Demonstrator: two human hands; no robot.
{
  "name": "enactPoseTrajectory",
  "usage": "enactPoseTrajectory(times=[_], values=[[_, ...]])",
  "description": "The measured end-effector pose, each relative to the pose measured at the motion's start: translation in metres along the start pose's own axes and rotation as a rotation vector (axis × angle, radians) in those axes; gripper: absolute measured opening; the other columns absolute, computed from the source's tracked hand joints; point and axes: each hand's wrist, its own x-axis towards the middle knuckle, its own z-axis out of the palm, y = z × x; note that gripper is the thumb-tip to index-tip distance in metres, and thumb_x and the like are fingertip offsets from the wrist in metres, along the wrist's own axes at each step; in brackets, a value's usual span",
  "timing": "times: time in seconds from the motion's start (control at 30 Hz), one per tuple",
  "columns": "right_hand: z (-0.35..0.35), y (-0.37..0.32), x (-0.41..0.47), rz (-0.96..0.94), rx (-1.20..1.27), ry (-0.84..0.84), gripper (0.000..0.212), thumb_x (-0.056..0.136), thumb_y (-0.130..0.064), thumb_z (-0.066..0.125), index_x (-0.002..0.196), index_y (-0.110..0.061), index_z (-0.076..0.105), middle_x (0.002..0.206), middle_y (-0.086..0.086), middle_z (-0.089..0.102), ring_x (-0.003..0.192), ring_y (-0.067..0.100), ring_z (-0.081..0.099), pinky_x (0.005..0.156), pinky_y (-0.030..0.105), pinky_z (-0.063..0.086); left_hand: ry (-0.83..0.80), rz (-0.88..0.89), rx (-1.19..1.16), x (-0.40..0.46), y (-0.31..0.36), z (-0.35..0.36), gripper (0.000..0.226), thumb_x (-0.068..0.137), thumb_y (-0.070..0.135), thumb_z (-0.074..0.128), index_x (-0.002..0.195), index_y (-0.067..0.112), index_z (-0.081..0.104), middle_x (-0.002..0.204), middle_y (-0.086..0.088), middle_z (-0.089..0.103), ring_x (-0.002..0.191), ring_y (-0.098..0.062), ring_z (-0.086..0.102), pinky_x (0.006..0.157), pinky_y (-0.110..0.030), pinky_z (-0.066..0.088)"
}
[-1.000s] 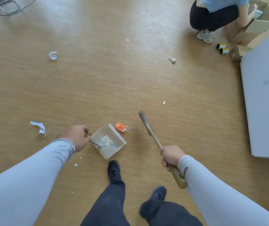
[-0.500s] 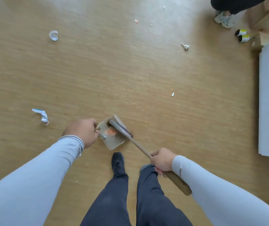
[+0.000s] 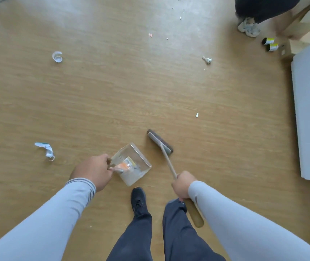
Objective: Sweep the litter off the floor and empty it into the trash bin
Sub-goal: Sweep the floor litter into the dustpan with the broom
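On the floor, between the two hands: the clear dustpan (image 3: 131, 163) sits with an orange wrapper (image 3: 122, 165) and other scraps already inside it.
Left hand (image 3: 92, 170): fingers curled round the dustpan's handle, holding the pan low at the floor, its open mouth facing away from that hand toward the brush side.
Right hand (image 3: 183, 184): wrapped round the wooden handle of the brush (image 3: 159, 141), whose bristle head lies just beyond the pan's far corner, apart from it.
Nearest loose litter: a crumpled white-and-teal paper (image 3: 45, 150) lies out to the far side of the left hand, well apart from the pan; a small white scrap (image 3: 197, 115) lies beyond the brush head, ahead of the right hand.
Farther litter: a curled white strip (image 3: 57, 56) and a twisted white bit (image 3: 207, 60), both well ahead of either hand.
Deciding relation: the small white scrap is nearer the brush hand, and the brush head's long axis runs slantwise across the line to it, so a pull back toward the pan looks the likelier next stroke.
Trash bin: not seen here.
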Motion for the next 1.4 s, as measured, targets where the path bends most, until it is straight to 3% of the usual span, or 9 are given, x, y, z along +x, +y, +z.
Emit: enactPoseTrajectory(times=[0.17,0.23,0.33,0.47,0.67,0.8,1.03,1.2,1.4], values=[[-0.015,0.030,-0.047,0.072,0.323,-0.238,0.045,0.088,-0.010,0.045,0.131,-0.013,0.060,0.071,0.011,0.059,0.049,0.020,0.049,0.048,0.029,0.047,-0.014,0.016,-0.020,-0.006,-0.005,-0.004,0.019,0.095,0.043,0.057,0.110,0.032,0.060,0.098,0.010,0.071,0.081,-0.016,0.066,0.078,-0.031,0.056],[-0.033,0.050,-0.070,0.050,0.454,-0.241,0.037,0.087,-0.010,0.043,0.120,-0.013,0.062,0.064,0.007,0.056,0.042,0.016,0.044,0.044,0.025,0.039,-0.029,0.018,-0.019,-0.017,-0.008,-0.005,0.022,0.095,0.043,0.057,0.115,0.033,0.060,0.096,0.011,0.071,0.077,-0.012,0.064,0.077,-0.028,0.054],[-0.055,0.080,-0.094,0.012,0.562,-0.169,0.015,0.088,-0.008,0.042,0.093,-0.009,0.056,0.055,0.004,0.052,0.038,0.017,0.040,0.042,0.024,0.034,-0.038,0.029,-0.043,-0.030,-0.001,-0.012,0.024,0.097,0.041,0.059,0.118,0.030,0.061,0.101,0.010,0.070,0.084,-0.014,0.063,0.074,-0.028,0.049],[-0.088,0.119,-0.093,-0.020,0.643,0.018,0.028,0.090,-0.006,0.041,0.108,-0.001,0.062,0.052,0.006,0.052,0.038,0.021,0.042,0.038,0.026,0.037,-0.018,0.068,-0.005,-0.023,0.040,-0.041,0.022,0.095,0.039,0.062,0.115,0.029,0.061,0.116,0.007,0.072,0.104,-0.017,0.066,0.084,-0.026,0.049],[-0.157,0.163,-0.043,0.047,0.761,0.212,0.025,0.097,-0.004,0.040,0.116,-0.001,0.056,0.054,0.012,0.047,0.035,0.020,0.040,0.037,0.024,0.036,0.014,0.154,0.085,0.008,0.137,-0.079,0.020,0.095,0.042,0.059,0.112,0.031,0.061,0.112,0.012,0.071,0.099,-0.014,0.066,0.080,-0.027,0.051],[-0.207,0.194,0.001,0.106,0.779,0.257,0.030,0.092,-0.004,0.043,0.117,0.009,0.055,0.056,0.014,0.046,0.041,0.023,0.043,0.041,0.028,0.038,0.017,0.183,0.129,0.036,0.213,-0.096,0.029,0.096,0.044,0.056,0.121,0.030,0.061,0.116,0.012,0.070,0.104,-0.016,0.067,0.085,-0.030,0.054],[-0.322,0.222,0.043,0.189,0.742,0.246,0.023,0.096,-0.007,0.050,0.074,-0.007,0.055,0.058,0.013,0.058,0.048,0.023,0.052,0.050,0.026,0.044,0.023,0.231,0.184,0.103,0.342,-0.126,0.031,0.098,0.043,0.054,0.125,0.030,0.060,0.111,0.010,0.070,0.098,-0.017,0.066,0.083,-0.032,0.055],[-0.382,0.224,0.068,0.220,0.723,0.217,0.024,0.090,-0.012,0.045,0.092,0.005,0.063,0.047,0.014,0.058,0.052,0.027,0.050,0.054,0.029,0.040,0.005,0.249,0.186,0.143,0.410,-0.129,0.024,0.097,0.042,0.055,0.117,0.030,0.061,0.092,0.009,0.062,0.085,-0.019,0.063,0.075,-0.031,0.054],[-0.425,0.202,0.098,0.200,0.567,0.205,0.023,0.097,-0.008,0.041,0.082,-0.003,0.058,0.036,0.000,0.057,0.023,0.014,0.049,0.037,0.019,0.037,-0.030,0.283,0.229,0.181,0.462,-0.117,0.026,0.100,0.038,0.053,0.122,0.025,0.058,0.094,0.007,0.062,0.085,-0.019,0.062,0.073,-0.032,0.053]])
